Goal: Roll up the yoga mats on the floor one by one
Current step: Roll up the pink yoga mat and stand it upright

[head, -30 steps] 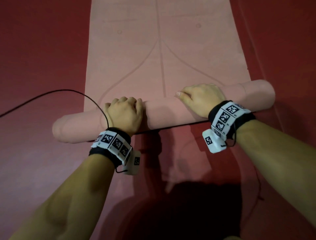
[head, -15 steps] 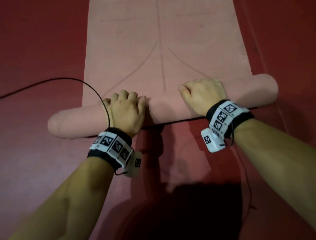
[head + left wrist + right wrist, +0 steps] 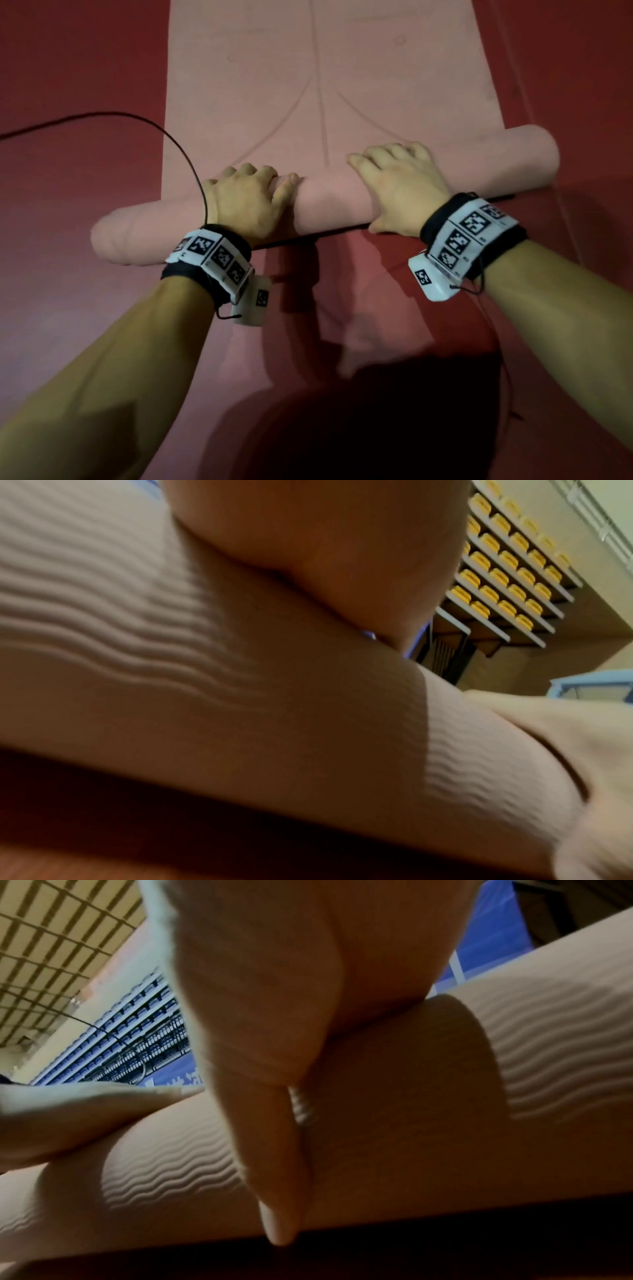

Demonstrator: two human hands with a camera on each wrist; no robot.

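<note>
Left hand (image 3: 245, 205) and right hand (image 3: 400, 192) both grasp the rolled part of the pink yoga mat (image 3: 329, 205), fingers curled over its top. Roll lies across the red floor (image 3: 68, 85), flat remainder stretching far. Roll sits skewed: right end farther than left. Risk: uneven push would telescope the ends. Black cable (image 3: 178, 150) crosses the roll's left part; could get wound in.
</note>
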